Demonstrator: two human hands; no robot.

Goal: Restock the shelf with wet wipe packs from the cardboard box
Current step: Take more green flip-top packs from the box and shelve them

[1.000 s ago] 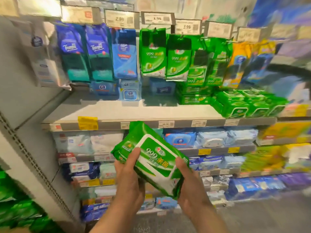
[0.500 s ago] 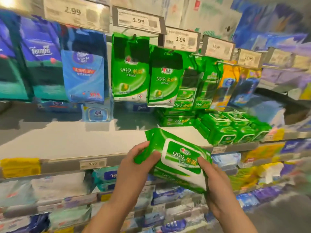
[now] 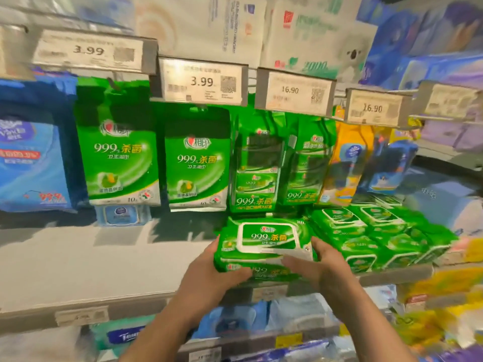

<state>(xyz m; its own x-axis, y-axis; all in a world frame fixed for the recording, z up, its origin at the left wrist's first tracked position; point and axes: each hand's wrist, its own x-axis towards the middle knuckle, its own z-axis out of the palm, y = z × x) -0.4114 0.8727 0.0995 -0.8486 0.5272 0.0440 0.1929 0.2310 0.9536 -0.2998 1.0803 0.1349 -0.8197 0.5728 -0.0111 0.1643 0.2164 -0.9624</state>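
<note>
**Seating the green packs at the shelf front**

Holding the load from both ends, the left hand [image 3: 209, 273] curls its fingers under the left end of the wet wipe packs [image 3: 264, 244], and the right hand [image 3: 317, 265] clasps the right end, thumb across the lower pack's front. There appear to be two packs, stacked flat, lids up. The long axis runs 9 to 3 o'clock. Both hands are equally near. The load sits at the shelf [image 3: 104, 262] front edge; the open slot lies at 12 o'clock, just left of the stocked green packs [image 3: 371, 236] at 2 o'clock. Hanging pouches [image 3: 198, 163] overhang that slot.

Not visible: the cardboard box, the underside contact with the shelf, and the fingertips beneath. Edges are blurred.
</note>
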